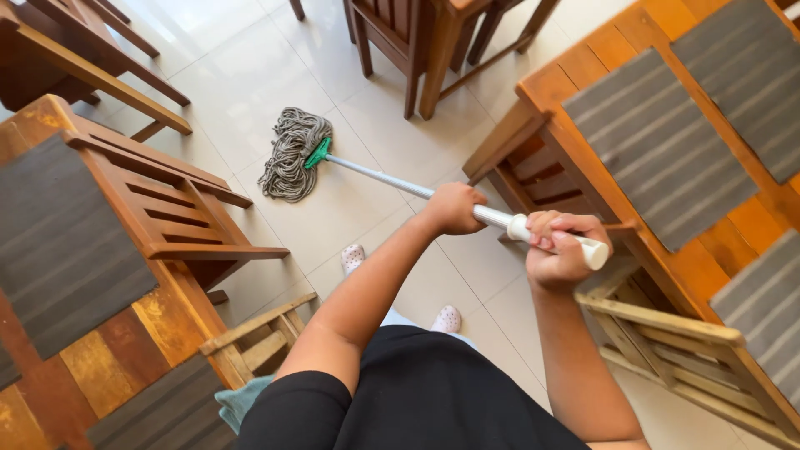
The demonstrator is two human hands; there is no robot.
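Observation:
A string mop with a grey head (292, 154) and a green clamp rests on the white tiled floor between two wooden tables. Its silver handle (379, 177) slants toward me and ends in a white grip. My left hand (454, 208) wraps the handle partway down. My right hand (562, 248) grips the white end near the right table's edge. Both fists are closed around the pole. My feet in white perforated shoes (352, 257) stand on the tiles below the handle.
A wooden table (100, 358) with grey striped placemats and a tucked-in chair (179, 208) stands at left. Another table (612, 196) with placemats and chairs stands at right. More chairs and table legs (429, 50) are at the back. A teal cloth (242, 400) hangs at my waist.

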